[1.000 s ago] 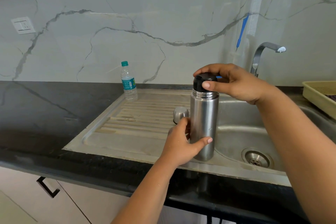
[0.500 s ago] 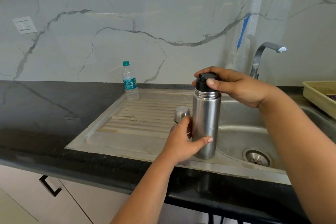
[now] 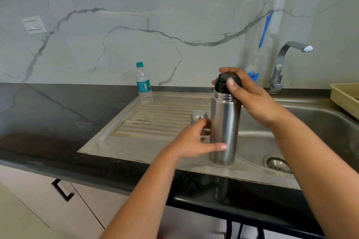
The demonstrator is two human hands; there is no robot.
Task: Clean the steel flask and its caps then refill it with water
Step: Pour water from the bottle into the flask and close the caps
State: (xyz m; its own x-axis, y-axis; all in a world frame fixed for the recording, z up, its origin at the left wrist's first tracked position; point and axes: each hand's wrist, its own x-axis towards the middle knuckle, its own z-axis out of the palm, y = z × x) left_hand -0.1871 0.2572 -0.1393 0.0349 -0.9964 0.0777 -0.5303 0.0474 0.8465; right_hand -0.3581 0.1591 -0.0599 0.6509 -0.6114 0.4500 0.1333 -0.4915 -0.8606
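Left hand [image 3: 191, 139] grips upright cylindrical steel flask [image 3: 224, 130] low on its body; right hand [image 3: 250, 95] clasps its black plastic stopper cap [image 3: 223, 82] on top.

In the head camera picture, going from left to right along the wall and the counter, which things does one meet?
Wall switch → plastic water bottle → steel cap → steel flask → blue brush → tap → yellow tray.
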